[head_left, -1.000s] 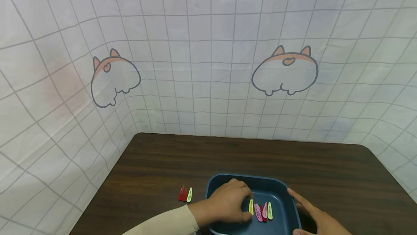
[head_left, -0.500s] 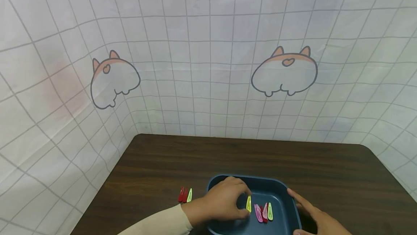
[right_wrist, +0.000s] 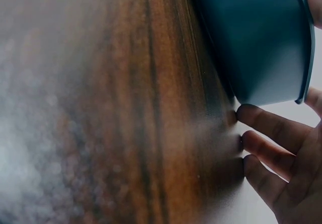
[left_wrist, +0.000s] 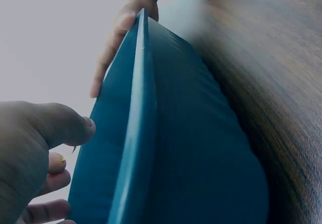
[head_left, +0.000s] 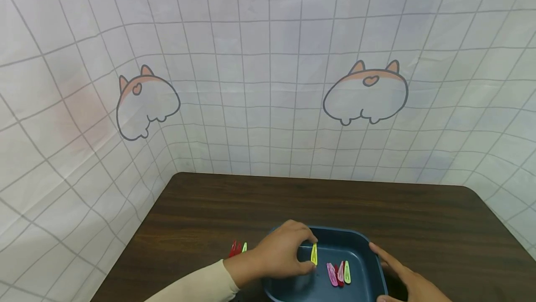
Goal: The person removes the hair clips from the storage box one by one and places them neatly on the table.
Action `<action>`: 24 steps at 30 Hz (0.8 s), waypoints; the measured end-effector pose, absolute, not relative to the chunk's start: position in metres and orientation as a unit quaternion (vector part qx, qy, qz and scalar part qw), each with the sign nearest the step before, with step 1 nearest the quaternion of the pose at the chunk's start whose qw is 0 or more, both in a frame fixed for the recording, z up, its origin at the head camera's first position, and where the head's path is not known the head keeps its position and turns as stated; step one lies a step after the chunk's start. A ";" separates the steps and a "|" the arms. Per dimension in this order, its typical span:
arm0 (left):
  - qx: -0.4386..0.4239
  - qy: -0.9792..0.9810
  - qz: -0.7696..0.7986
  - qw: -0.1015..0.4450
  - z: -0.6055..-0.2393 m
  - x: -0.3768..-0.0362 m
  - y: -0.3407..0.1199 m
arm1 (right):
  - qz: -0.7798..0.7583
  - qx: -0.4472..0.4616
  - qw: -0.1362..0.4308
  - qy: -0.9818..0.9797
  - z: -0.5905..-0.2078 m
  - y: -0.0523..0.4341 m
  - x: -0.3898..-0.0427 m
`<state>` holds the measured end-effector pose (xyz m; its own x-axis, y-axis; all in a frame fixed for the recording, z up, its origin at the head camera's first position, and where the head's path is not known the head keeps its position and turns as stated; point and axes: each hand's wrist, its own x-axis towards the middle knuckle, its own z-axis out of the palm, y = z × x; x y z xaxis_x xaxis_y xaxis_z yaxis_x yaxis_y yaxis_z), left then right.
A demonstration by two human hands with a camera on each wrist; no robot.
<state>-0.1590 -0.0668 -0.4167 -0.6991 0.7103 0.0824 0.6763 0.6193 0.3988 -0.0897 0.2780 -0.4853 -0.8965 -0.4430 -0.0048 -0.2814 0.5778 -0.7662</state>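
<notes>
In the head view, my left hand pinches a yellow snap hair clip between thumb and fingertips, over the left part of a dark blue tray. Right of it, several pink, red and green hair clips lie side by side on the tray floor. My right hand rests against the tray's right side with fingers spread, its fingertips touching the rim. Three of its fingers show extended low beside the tray in the right wrist view. In the left wrist view the held clip is mostly hidden by fingers.
Left of the tray, red and green hair clips lie on the dark wooden table, partly covered by my left forearm. A white grid-patterned curtain surrounds the table's back and sides.
My left hand has moved left and slightly toward the tray's back with the yellow hair clip, away from the other clips. My right hand stays at the tray's side.
</notes>
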 end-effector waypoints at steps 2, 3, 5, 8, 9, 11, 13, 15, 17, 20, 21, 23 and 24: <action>0.388 0.897 0.207 0.035 -0.415 -0.159 -0.069 | -0.410 -0.205 0.096 0.883 -0.486 0.278 -0.090; 0.389 0.897 0.208 0.032 -0.415 -0.159 -0.070 | -0.409 -0.205 0.095 0.884 -0.486 0.278 -0.090; 0.392 0.894 0.213 0.026 -0.414 -0.160 -0.073 | -0.409 -0.205 0.095 0.884 -0.486 0.279 -0.090; 0.395 0.892 0.220 0.018 -0.412 -0.161 -0.078 | -0.409 -0.202 0.099 0.884 -0.486 0.279 -0.090; 0.395 0.891 0.222 0.017 -0.412 -0.161 -0.080 | -0.410 -0.201 0.102 0.884 -0.486 0.279 -0.090; 0.393 0.891 0.226 0.016 -0.411 -0.161 -0.083 | -0.414 -0.195 0.110 0.883 -0.485 0.278 -0.090; 0.389 0.892 0.232 0.014 -0.411 -0.161 -0.086 | -0.413 -0.189 0.115 0.883 -0.485 0.278 -0.089; 0.384 0.893 0.234 0.012 -0.410 -0.162 -0.090 | -0.415 -0.187 0.117 0.883 -0.485 0.278 -0.088; 0.379 0.894 0.238 0.013 -0.410 -0.163 -0.093 | -0.412 -0.187 0.114 0.884 -0.485 0.278 -0.088; 0.371 0.897 0.240 0.018 -0.409 -0.164 -0.097 | -0.411 -0.196 0.106 0.884 -0.485 0.278 -0.089; 0.369 0.898 0.241 0.020 -0.409 -0.164 -0.098 | -0.411 -0.199 0.104 0.884 -0.485 0.278 -0.089; 0.366 0.898 0.243 0.021 -0.407 -0.164 -0.101 | -0.411 -0.202 0.102 0.883 -0.484 0.278 -0.090; 0.364 0.899 0.243 0.020 -0.407 -0.164 -0.102 | -0.411 -0.202 0.101 0.883 -0.484 0.277 -0.090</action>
<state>-0.1642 -0.1019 -0.4069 -0.7336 0.6648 0.1407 0.6453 0.6166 0.4510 -0.0895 0.2774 -0.4836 -0.8977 -0.4404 -0.0122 -0.2740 0.5796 -0.7674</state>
